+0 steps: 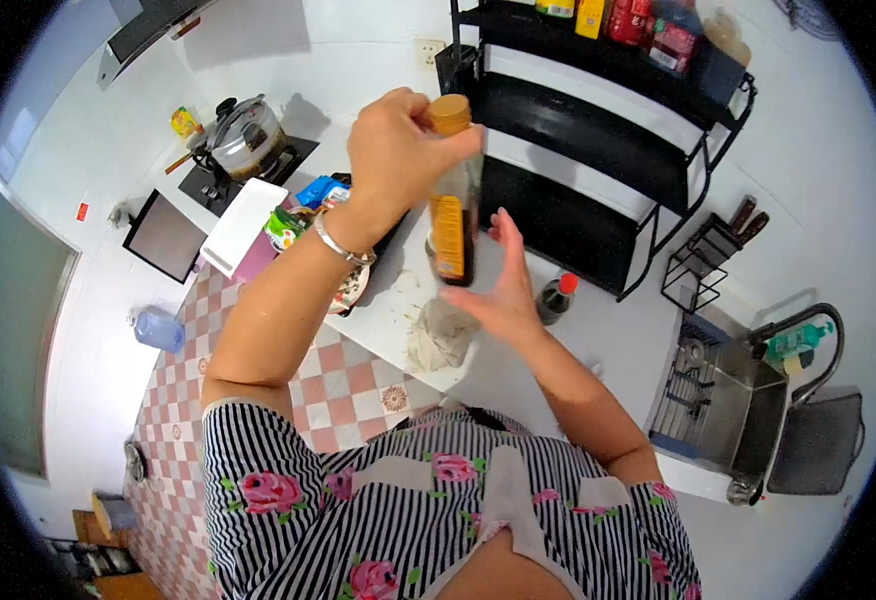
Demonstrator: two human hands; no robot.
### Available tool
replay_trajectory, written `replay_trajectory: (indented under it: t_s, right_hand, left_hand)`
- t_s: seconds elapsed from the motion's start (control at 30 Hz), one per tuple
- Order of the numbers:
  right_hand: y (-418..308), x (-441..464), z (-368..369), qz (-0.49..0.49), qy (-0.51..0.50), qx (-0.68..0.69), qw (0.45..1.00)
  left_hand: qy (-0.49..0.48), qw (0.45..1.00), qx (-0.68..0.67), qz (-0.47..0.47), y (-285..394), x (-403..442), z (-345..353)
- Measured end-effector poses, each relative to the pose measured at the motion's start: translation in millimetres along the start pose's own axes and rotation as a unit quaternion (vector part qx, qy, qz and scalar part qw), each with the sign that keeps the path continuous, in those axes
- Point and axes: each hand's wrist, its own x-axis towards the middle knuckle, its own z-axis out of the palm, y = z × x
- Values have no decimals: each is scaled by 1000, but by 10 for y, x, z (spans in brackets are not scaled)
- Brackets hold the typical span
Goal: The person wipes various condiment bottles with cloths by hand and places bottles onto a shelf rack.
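My left hand [398,150] grips a glass bottle [450,235] by its neck, just under the yellow cap [449,113]. The bottle hangs upright, with dark liquid inside and a yellow label. Beside the bottle's base, my right hand [503,300] is spread with its fingers apart and holds nothing. A crumpled pale cloth [440,338] lies on the white counter [558,365] below. To the right of my right hand stands a dark bottle with a red cap [556,299].
A black rack [568,225] stands behind, with jars on top. At the left is a stove [293,155] with a glass-lidded pot [248,140] and a white box [243,228]. The knife holder [703,262] and sink [748,410] are at the right.
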Motion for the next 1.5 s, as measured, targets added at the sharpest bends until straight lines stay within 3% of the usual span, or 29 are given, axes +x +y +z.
replay_trajectory:
  t_s: [0.13, 0.17, 0.3, 0.33, 0.4, 0.43, 0.7, 1.3, 1.43, 1.5]
  right_hand:
    - [104, 11, -77, 10, 70, 95, 993]
    - [97, 12, -156, 27, 28, 145, 989]
    - [59, -39, -475, 85, -103, 293, 947]
    - [57, -75, -525, 97, -127, 318, 935]
    - [112, -123, -578, 95, -154, 369, 912]
    - [135, -149, -600, 99, -164, 396, 898]
    - [56, -247, -769, 123, -154, 444, 874]
    - [157, -225, -712, 117, -205, 510, 827]
    - [182, -156, -782, 116, -266, 549, 783]
    - [226, -171, -792, 109, -283, 562, 770]
  left_hand:
    - [23, 998, -29, 49, 479, 52, 107]
    - [-13, 999, 1, 34, 597, 71, 68]
    - [-7, 988, -134, 73, 617, 247, 210]
    - [-91, 967, -237, 27, 610, 265, 225]
    - [-259, 866, -423, -66, 766, 318, 85]
    - [-322, 824, -455, -103, 741, 344, 98]
    - [-377, 715, -543, -228, 867, 244, 397]
    - [-268, 696, -597, -296, 851, 58, 555]
    - [-322, 699, -603, -213, 749, 27, 462]
    - [-331, 762, -531, -169, 792, -95, 419]
